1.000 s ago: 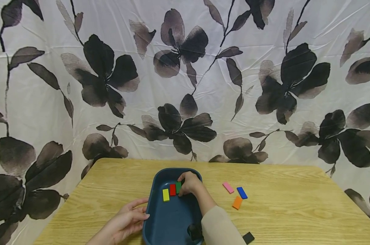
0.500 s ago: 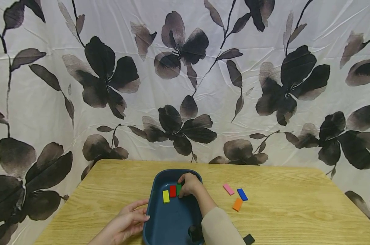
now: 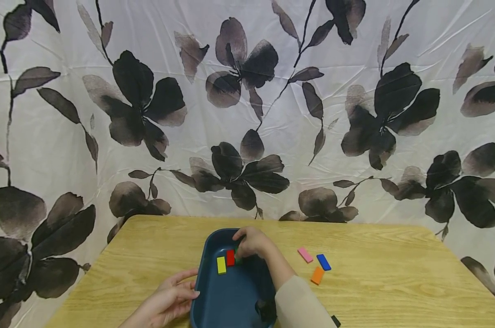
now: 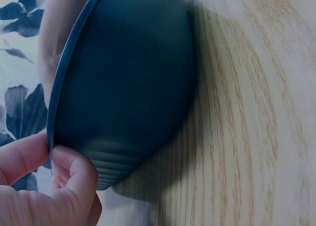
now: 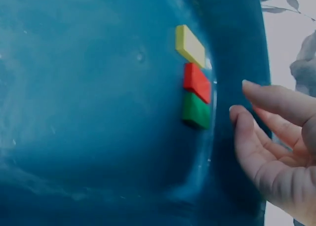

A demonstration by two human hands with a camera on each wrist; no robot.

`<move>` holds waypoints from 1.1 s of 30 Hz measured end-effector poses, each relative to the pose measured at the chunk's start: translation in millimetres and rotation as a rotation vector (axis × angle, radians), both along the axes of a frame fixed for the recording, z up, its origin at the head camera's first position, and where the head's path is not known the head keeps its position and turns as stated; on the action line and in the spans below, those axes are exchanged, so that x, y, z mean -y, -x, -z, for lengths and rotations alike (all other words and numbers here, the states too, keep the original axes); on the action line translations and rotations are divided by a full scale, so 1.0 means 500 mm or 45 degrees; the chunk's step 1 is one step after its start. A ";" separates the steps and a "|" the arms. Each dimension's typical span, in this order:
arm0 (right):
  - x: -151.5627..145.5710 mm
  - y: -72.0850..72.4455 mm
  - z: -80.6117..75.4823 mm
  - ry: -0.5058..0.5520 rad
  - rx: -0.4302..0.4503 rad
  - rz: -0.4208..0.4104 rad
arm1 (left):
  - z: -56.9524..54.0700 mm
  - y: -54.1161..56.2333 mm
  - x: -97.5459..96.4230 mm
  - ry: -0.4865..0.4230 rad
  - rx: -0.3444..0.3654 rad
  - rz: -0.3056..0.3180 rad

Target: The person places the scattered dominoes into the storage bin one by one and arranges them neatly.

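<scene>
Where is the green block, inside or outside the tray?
Inside: the right wrist view shows the green block beside the red block on the bottom of the tray.

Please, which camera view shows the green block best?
The right wrist view: the green block appears uncovered, beside the red block. The head view shows only a sliver, mostly hidden by the right grip. The left wrist view shows none of it.

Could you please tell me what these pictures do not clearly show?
Head view: most of the green block, behind the right hand.
Head view: part of the black block, behind the sleeve.
Head view: the near end of the tray, cut by the bottom edge.
</scene>
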State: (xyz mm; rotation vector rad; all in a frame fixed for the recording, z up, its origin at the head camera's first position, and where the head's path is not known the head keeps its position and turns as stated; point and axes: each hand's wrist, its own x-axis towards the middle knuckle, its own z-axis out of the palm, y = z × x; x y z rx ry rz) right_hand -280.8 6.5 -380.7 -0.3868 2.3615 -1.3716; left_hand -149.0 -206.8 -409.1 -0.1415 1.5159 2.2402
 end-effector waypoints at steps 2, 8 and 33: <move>-0.004 0.002 -0.007 0.065 0.023 -0.018 | 0.001 0.000 -0.001 0.012 0.006 -0.004; -0.020 0.010 -0.027 0.186 0.047 -0.061 | 0.001 -0.001 0.000 0.016 0.016 -0.012; -0.154 0.010 -0.077 0.333 0.046 -0.175 | 0.000 0.000 0.000 -0.006 0.016 -0.001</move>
